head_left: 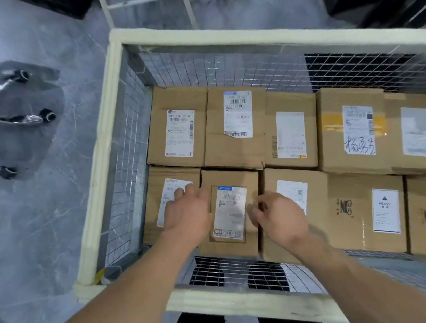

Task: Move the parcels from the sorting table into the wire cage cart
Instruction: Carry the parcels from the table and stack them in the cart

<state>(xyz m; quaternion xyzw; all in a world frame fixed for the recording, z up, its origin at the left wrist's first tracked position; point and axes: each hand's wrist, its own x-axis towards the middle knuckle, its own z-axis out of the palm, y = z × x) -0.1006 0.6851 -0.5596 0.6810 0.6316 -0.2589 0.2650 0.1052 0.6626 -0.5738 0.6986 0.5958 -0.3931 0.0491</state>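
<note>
Both hands are reaching into the wire cage cart. The left hand is gripping the left edge of a small labelled parcel, fingers curled down its side. The right hand is holding the right edge, fingers bent against it. The parcel is sitting in the near row, packed among other cardboard parcels.
</note>
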